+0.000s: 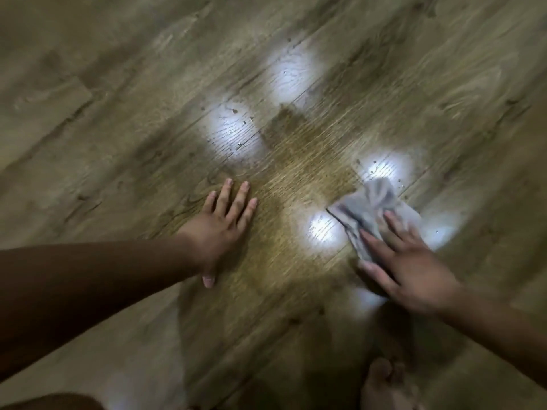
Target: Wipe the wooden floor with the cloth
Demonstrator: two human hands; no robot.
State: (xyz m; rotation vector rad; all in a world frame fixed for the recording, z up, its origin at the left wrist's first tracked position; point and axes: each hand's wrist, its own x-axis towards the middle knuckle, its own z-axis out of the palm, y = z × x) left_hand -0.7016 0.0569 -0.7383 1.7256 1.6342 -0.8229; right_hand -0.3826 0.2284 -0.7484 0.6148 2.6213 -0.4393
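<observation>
The wooden floor [296, 161] of brown grained planks fills the view, with planks running diagonally. A crumpled grey cloth [370, 208] lies on it at centre right. My right hand [405, 261] presses flat on the cloth's near part, fingers spread over it, and covers that end. My left hand [222, 226] rests flat on the bare floor to the left of the cloth, fingers apart, holding nothing. The picture is blurred around the right hand.
Several bright white light reflections [290, 75] shine on the floor around the cloth. Small dark specks [235, 111] dot the planks near the far reflections. A bare foot [387, 386] shows at the bottom right edge.
</observation>
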